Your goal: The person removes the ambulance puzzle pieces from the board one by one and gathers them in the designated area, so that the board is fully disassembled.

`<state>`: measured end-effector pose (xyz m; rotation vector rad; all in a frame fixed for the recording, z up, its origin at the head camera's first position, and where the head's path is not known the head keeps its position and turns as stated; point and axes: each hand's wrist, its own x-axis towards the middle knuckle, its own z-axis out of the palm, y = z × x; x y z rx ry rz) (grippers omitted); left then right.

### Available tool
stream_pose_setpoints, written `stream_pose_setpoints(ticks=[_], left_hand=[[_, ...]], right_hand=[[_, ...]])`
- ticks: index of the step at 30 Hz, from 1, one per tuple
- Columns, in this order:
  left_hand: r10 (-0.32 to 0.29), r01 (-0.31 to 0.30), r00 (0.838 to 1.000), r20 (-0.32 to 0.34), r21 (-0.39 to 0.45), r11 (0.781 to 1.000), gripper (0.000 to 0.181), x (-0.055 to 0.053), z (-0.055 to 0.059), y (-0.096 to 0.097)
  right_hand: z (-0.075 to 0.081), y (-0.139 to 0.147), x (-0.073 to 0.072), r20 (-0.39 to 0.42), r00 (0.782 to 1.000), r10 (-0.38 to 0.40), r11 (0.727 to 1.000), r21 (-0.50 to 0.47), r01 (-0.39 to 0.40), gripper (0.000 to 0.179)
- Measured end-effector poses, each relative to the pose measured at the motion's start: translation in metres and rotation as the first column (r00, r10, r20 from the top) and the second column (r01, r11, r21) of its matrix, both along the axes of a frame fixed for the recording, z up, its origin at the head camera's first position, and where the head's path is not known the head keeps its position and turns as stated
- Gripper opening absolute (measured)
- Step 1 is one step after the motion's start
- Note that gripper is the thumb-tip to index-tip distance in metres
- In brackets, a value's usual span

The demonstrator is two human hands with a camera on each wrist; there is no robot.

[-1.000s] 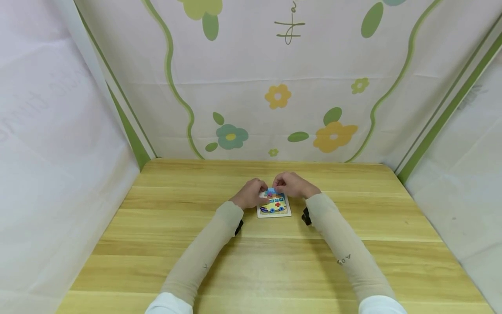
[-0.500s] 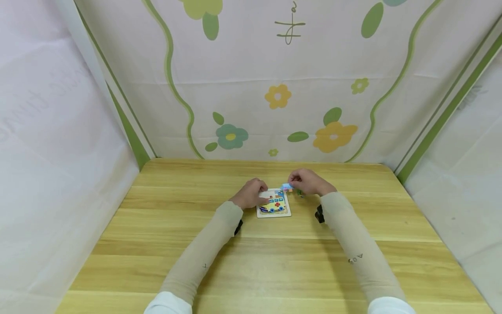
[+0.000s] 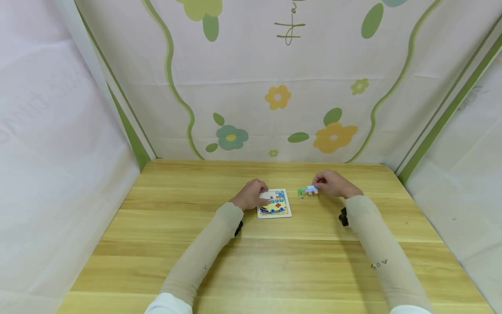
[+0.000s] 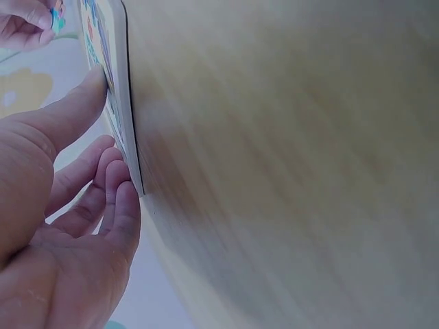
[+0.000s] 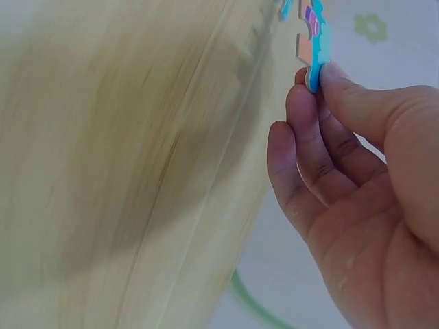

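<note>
A small jigsaw puzzle board (image 3: 289, 207) with a white rim and a yellow ambulance picture lies on the wooden table. My left hand (image 3: 249, 195) holds it at its left side; in the left wrist view the thumb (image 4: 92, 92) presses on its face and the other fingers curl at its edge. To the right of the board, my right hand (image 3: 333, 183) pinches a jigsaw piece (image 5: 315, 41) in blue, orange and purple between thumb and fingers. A green jigsaw piece (image 3: 301, 192) lies between the board and my right hand, partly overlapped by the held piece in the head view.
The wooden table (image 3: 251, 270) reaches back to a white cloth wall (image 3: 243, 100) printed with flowers. More white cloth hangs on the left (image 3: 59, 152) and right sides. A black wrist camera (image 3: 343, 216) sits under my right wrist.
My right hand has lifted the blue and orange piece from the board's upper part and moved it right, past the board, beside the green piece. The left hand has stayed on the board.
</note>
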<state>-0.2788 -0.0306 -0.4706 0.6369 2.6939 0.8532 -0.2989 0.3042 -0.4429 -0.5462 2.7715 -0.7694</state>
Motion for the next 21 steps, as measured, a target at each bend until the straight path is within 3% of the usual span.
stream_pose_setpoints(ticks=[8, 21], left_hand=[[-0.003, 0.003, 1.000, -0.006, -0.002, 1.000, 0.045, 0.000, -0.001, 0.000], [-0.034, 0.034, 0.999, -0.037, 0.001, 0.999, 0.046, 0.001, -0.003, -0.002]], right_hand=[[-0.004, 0.024, 0.003, 0.019, 0.999, -0.051, 0.998, 0.027, 0.050, 0.017], [-0.011, 0.027, 0.006, 0.047, 0.994, -0.098, 0.994, 0.044, 0.096, 0.018]])
